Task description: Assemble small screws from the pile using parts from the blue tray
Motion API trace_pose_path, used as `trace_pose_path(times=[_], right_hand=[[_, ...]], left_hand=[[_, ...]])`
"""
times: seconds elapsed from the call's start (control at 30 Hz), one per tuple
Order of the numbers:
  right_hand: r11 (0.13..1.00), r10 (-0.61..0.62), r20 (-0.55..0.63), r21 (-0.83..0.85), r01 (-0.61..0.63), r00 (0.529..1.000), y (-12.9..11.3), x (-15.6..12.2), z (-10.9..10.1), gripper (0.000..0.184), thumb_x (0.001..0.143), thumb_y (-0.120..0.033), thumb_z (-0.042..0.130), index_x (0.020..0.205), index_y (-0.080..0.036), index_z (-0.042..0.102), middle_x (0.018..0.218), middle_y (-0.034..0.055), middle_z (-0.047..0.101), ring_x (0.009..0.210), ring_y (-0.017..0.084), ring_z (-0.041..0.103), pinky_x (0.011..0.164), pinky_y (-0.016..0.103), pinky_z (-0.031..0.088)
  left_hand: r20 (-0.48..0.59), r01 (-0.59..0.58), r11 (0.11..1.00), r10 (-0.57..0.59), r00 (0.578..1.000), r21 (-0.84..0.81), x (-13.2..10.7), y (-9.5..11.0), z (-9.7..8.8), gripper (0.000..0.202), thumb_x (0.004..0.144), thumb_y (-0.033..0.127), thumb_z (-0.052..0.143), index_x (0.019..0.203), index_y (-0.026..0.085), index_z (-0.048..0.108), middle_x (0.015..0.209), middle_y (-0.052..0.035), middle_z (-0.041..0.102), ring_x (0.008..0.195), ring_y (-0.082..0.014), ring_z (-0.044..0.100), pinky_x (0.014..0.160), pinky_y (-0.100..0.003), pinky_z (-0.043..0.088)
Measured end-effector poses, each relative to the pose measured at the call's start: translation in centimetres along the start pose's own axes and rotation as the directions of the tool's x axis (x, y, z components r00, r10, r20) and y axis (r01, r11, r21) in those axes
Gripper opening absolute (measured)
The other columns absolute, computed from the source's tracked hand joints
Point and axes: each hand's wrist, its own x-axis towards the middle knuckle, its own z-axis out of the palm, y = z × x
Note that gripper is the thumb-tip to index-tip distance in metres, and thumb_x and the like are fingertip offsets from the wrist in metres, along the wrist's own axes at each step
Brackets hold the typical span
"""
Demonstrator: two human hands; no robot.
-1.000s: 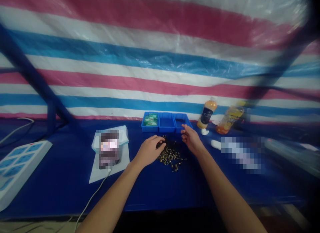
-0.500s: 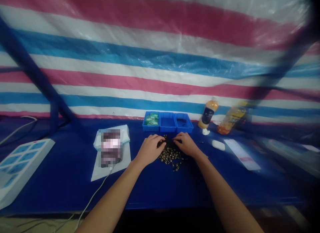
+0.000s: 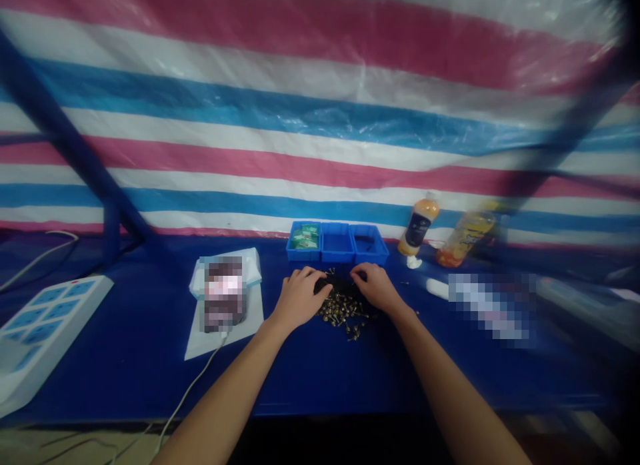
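A heap of small brass and black parts (image 3: 345,309) lies on the blue table (image 3: 310,365). My left hand (image 3: 299,296) rests on the heap's left side with fingers curled down into the parts. My right hand (image 3: 374,286) rests on the heap's right side, its fingers also bent onto the parts. What either hand pinches is hidden under the fingers. Just behind the heap stand three joined blue bins (image 3: 337,242); the left one holds green pieces (image 3: 305,237).
A phone on a white sheet (image 3: 223,305) lies left of my hands, with a white cable (image 3: 185,395) running to the table's front edge. A white power strip (image 3: 35,325) sits at far left. Two orange bottles (image 3: 419,226) (image 3: 465,238) stand at right. A striped tarp (image 3: 320,118) hangs behind.
My right hand has come down from near the blue bins onto the right side of the heap. My left hand has stayed on the heap.
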Motion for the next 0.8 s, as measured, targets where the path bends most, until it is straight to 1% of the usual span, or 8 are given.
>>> trace_pose_path(times=[0.07, 0.13, 0.2, 0.27, 0.4, 0.5, 0.63, 0.8], right_hand=[[0.997, 0.033, -0.043, 0.068, -0.030, 0.999, -0.29, 0.03, -0.21, 0.016, 0.085, -0.025, 0.056, 0.089, -0.021, 0.070, 0.087, 0.0046, 0.071, 0.083, 0.020, 0.063, 0.080, 0.033, 0.046], [0.989, 0.061, -0.086, 0.140, -0.048, 0.994, -0.37, 0.09, -0.24, 0.020, 0.085, -0.025, 0.054, 0.097, -0.021, 0.070, 0.087, 0.0042, 0.071, 0.080, 0.020, 0.064, 0.079, 0.033, 0.047], [0.980, 0.071, -0.129, 0.192, -0.045, 0.989, -0.21, 0.17, -0.10, 0.029, 0.087, -0.024, 0.050, 0.110, -0.020, 0.066, 0.093, 0.0053, 0.070, 0.085, 0.020, 0.064, 0.084, 0.035, 0.048], [0.978, 0.056, -0.166, 0.207, -0.021, 0.984, 0.08, 0.27, 0.09, 0.033, 0.089, -0.023, 0.045, 0.116, -0.019, 0.064, 0.102, 0.0079, 0.069, 0.094, 0.021, 0.063, 0.090, 0.037, 0.046], [0.972, 0.035, -0.195, 0.233, 0.011, 0.980, 0.39, 0.36, 0.18, 0.029, 0.091, -0.024, 0.041, 0.102, -0.020, 0.068, 0.105, 0.0092, 0.067, 0.099, 0.022, 0.061, 0.093, 0.039, 0.044], [0.949, 0.114, -0.165, 0.311, -0.058, 0.980, 0.26, 0.32, 0.02, 0.026, 0.089, -0.028, 0.045, 0.099, -0.020, 0.067, 0.099, 0.0074, 0.069, 0.090, 0.021, 0.063, 0.086, 0.037, 0.047], [0.884, 0.258, -0.079, 0.421, -0.203, 0.963, 0.04, 0.32, -0.20, 0.022, 0.081, -0.032, 0.055, 0.093, -0.019, 0.067, 0.079, 0.0037, 0.069, 0.070, 0.019, 0.062, 0.069, 0.032, 0.047], [0.774, 0.284, 0.005, 0.589, -0.233, 0.959, -0.15, 0.34, -0.36, 0.018, 0.074, -0.036, 0.065, 0.081, -0.019, 0.062, 0.070, 0.0021, 0.067, 0.062, 0.017, 0.060, 0.058, 0.028, 0.044]], left_hand=[[0.001, -0.001, 1.000, 0.001, 1.000, -0.002, 0.00, 0.03, -0.07, 0.038, 0.093, 0.052, 0.043, 0.112, 0.027, 0.064, 0.114, -0.0064, 0.062, 0.105, -0.0300, 0.053, 0.087, -0.049, 0.041], [0.000, -0.004, 1.000, 0.004, 1.000, -0.008, -0.01, 0.06, -0.12, 0.038, 0.093, 0.052, 0.043, 0.112, 0.027, 0.064, 0.114, -0.0069, 0.062, 0.106, -0.0300, 0.053, 0.088, -0.049, 0.041], [-0.006, -0.006, 1.000, 0.006, 1.000, -0.010, 0.00, 0.07, -0.15, 0.038, 0.093, 0.052, 0.044, 0.112, 0.026, 0.064, 0.114, -0.0074, 0.062, 0.106, -0.0299, 0.053, 0.088, -0.048, 0.041], [-0.014, -0.004, 1.000, 0.004, 1.000, -0.010, 0.00, 0.06, -0.14, 0.039, 0.092, 0.052, 0.044, 0.112, 0.026, 0.065, 0.114, -0.0075, 0.062, 0.106, -0.0300, 0.053, 0.088, -0.049, 0.041], [-0.019, -0.002, 1.000, 0.001, 1.000, -0.023, 0.00, 0.01, -0.11, 0.039, 0.092, 0.053, 0.044, 0.112, 0.026, 0.065, 0.113, -0.0073, 0.062, 0.106, -0.0300, 0.053, 0.088, -0.049, 0.041], [-0.018, -0.003, 1.000, 0.002, 1.000, -0.031, -0.01, 0.01, -0.15, 0.039, 0.092, 0.053, 0.045, 0.112, 0.026, 0.065, 0.113, -0.0077, 0.062, 0.106, -0.0300, 0.053, 0.089, -0.049, 0.041], [-0.003, -0.006, 1.000, 0.006, 1.000, -0.022, 0.03, 0.01, -0.24, 0.040, 0.093, 0.053, 0.044, 0.113, 0.025, 0.064, 0.114, -0.0078, 0.062, 0.107, -0.0300, 0.052, 0.088, -0.049, 0.041], [-0.004, -0.007, 1.000, 0.007, 1.000, -0.022, 0.05, -0.03, -0.21, 0.038, 0.092, 0.053, 0.045, 0.113, 0.026, 0.064, 0.114, -0.0070, 0.062, 0.107, -0.0301, 0.052, 0.088, -0.049, 0.041]])
